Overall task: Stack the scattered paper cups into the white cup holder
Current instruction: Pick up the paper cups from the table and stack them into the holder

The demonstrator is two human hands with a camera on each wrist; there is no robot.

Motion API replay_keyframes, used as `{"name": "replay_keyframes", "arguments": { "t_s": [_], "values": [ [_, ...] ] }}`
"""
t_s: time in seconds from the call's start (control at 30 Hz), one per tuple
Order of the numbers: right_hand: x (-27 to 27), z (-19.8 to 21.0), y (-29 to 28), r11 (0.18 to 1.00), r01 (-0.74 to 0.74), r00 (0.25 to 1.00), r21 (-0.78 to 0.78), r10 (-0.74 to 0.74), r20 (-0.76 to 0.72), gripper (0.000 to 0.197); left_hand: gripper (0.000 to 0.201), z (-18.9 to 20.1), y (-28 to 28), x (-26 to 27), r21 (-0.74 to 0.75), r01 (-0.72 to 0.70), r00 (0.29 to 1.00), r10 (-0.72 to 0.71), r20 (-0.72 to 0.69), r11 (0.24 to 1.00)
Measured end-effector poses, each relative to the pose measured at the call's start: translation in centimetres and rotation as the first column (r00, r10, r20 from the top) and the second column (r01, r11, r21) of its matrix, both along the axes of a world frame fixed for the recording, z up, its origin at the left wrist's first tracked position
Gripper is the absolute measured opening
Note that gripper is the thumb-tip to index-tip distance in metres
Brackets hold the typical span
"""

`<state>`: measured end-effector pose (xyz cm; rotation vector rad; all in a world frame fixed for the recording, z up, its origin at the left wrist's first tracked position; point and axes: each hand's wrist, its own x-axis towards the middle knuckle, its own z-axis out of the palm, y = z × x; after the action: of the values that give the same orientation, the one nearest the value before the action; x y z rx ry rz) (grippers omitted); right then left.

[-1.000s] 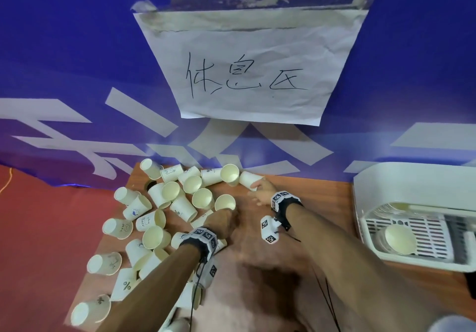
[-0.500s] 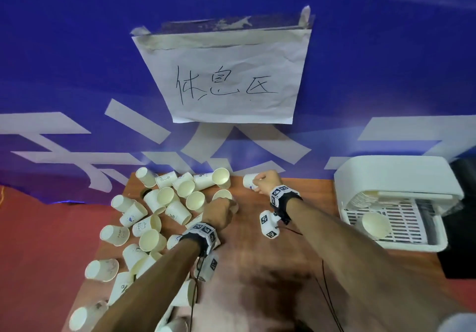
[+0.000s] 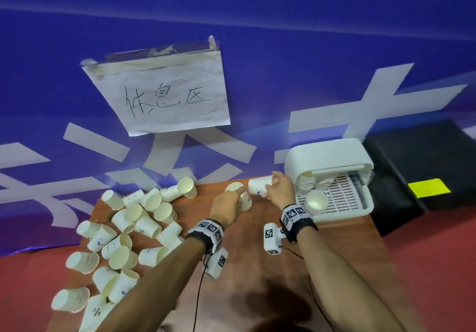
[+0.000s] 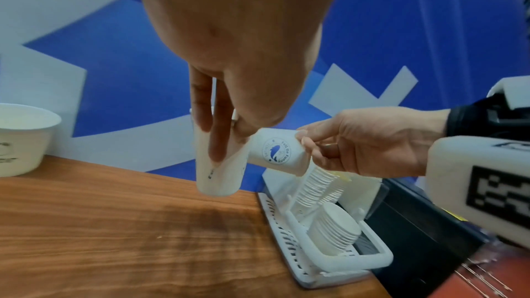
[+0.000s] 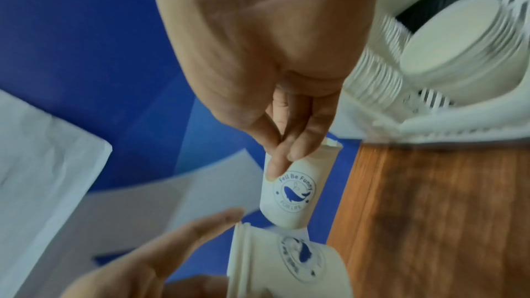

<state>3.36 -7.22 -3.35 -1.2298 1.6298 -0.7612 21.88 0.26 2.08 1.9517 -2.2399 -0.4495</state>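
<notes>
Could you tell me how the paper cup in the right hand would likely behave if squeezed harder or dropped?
The paper cup looks thin-walled, so it would probably crumple. Pinched in the right hand, it seems very light. Tapered, it would probably roll in a curve.

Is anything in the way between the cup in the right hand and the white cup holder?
Nothing visible blocks it. The right hand holds its cup in the air just left of the white cup holder, with only open space between. The left hand holds another cup on the far side.

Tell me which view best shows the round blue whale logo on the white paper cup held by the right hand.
Right wrist view: the whale logo faces the camera, lettering readable. Left wrist view shows it smaller and tilted. Head view shows only a tiny blue mark.
</notes>
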Motion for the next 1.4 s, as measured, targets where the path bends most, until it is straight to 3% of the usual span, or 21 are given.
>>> {"name": "replay_keyframes", "arguments": {
  "t_s": [0.1,0.2,0.33,0.47,0.57,0.73,0.87,1.03,1.27,1.4],
  "values": [
    [-4.2,3.8,1.9,0.995,0.097,0.995,-0.02,-0.097,-0.023,0.053,0.067,0.1,-0.1,-3.5,-0.005,0.057,0.996,-0.056,0.063,0.998],
    [-8.6,6.1,3.5,0.977,0.199,0.98,-0.072,-0.199,0.006,0.041,0.065,0.3,-0.4,-6.8,-0.009,0.079,0.996,-0.078,0.049,0.997],
    [-13.8,6.5,4.2,0.964,0.239,0.971,-0.119,-0.239,0.019,0.012,0.057,1.0,-0.9,-11.1,-0.034,0.082,0.996,-0.081,0.034,0.996],
    [-19.0,7.1,4.5,0.954,0.261,0.965,-0.147,-0.261,0.015,0.005,0.047,1.8,-1.1,-14.8,-0.047,0.091,0.994,-0.094,-0.062,0.995],
    [-21.7,7.2,4.9,0.958,0.243,0.968,-0.155,-0.25,-0.024,0.007,0.034,1.6,-1.2,-17.4,-0.03,0.061,0.994,-0.063,-0.088,0.998],
    [-24.8,6.3,5.1,0.972,0.193,0.976,-0.136,-0.204,-0.074,0.012,0.009,1.0,-1.9,-21.0,0.005,0.12,0.99,-0.12,0.069,0.993],
    [-26.2,6.3,4.8,0.984,0.132,0.984,-0.12,-0.144,-0.103,0.017,0.006,0.2,-2.5,-23.2,0.026,0.13,0.981,-0.133,0.14,0.991],
    [-27.1,6.0,3.7,0.991,0.079,0.989,-0.107,-0.092,-0.117,0.012,0.018,-0.7,-3.5,-24.8,0.066,0.142,0.952,-0.155,0.265,0.988],
    [-27.3,5.8,2.5,0.995,0.007,0.992,-0.104,-0.019,-0.122,0.017,0.007,-2.7,-5.0,-25.6,0.19,0.171,0.925,-0.224,0.307,0.967],
    [-27.3,5.1,2.2,0.99,-0.062,0.996,-0.123,0.053,-0.075,0.017,0.011,-3.9,-5.3,-25.8,0.267,0.163,0.919,-0.244,0.309,0.95]
  ]
}}
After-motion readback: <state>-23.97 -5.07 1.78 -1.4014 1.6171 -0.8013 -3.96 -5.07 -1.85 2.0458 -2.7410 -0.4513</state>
